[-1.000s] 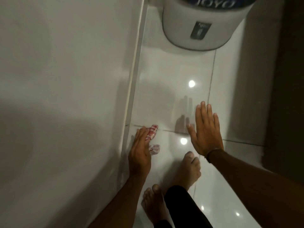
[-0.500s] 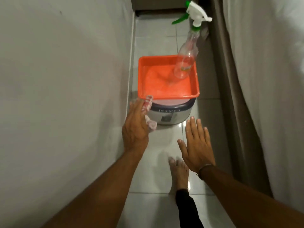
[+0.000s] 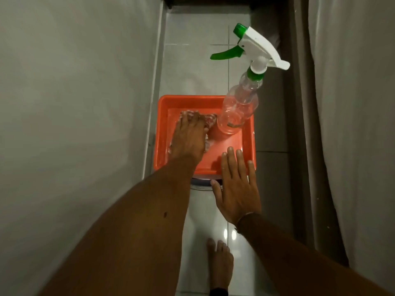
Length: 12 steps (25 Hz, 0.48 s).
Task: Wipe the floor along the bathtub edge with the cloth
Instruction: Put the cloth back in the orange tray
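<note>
My left hand point(image 3: 189, 137) is inside the orange tray point(image 3: 248, 144), pressed down on the red-and-white cloth point(image 3: 210, 120), which shows around my fingers. My right hand point(image 3: 236, 189) hovers flat with fingers spread over the tray's near right corner, holding nothing. The white bathtub wall point(image 3: 74, 124) fills the left side, its bottom edge meeting the glossy white tiled floor point(image 3: 205, 210).
A clear spray bottle point(image 3: 239, 107) with a white and green trigger stands in the tray's far right corner. The tray rests on a white bucket point(image 3: 203, 184). My bare foot point(image 3: 220, 265) is on the floor below. A grey curtain point(image 3: 350, 124) hangs on the right.
My left hand carried the cloth from the floor by the bathtub edge up into the orange tray. My view tilted up and forward; the right hand moved toward the tray.
</note>
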### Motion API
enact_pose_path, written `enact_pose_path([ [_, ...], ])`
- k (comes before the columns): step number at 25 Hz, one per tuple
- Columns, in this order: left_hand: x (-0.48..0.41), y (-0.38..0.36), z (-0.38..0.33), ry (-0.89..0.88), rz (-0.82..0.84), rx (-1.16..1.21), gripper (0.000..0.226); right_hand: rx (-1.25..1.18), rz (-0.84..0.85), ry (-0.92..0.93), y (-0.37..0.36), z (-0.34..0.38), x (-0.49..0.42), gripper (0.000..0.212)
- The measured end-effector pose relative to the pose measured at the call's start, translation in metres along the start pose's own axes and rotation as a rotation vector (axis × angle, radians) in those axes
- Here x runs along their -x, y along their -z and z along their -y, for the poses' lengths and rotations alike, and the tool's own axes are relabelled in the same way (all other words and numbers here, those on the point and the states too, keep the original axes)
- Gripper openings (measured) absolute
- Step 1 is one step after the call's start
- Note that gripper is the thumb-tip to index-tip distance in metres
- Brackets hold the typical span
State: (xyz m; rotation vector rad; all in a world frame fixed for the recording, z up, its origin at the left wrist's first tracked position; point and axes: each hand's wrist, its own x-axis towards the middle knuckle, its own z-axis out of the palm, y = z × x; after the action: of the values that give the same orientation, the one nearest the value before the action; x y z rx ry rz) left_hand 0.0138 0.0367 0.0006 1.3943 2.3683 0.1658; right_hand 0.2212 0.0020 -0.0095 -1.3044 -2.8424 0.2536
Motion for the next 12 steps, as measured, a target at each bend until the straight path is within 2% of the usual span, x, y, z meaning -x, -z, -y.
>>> enact_pose_path([
  [2,-0.002,-0.018,0.012,0.039,0.075,-0.012,0.07,-0.024,0.023,-0.009,-0.009,-0.002,0.002,0.08],
  [5,0.0,-0.036,0.025,0.056,0.124,-0.025,0.077,-0.02,0.037,-0.007,-0.02,-0.002,0.009,0.081],
  [12,0.016,-0.02,0.018,0.083,0.133,0.019,0.079,-0.025,0.035,0.049,-0.016,-0.004,0.011,0.083],
])
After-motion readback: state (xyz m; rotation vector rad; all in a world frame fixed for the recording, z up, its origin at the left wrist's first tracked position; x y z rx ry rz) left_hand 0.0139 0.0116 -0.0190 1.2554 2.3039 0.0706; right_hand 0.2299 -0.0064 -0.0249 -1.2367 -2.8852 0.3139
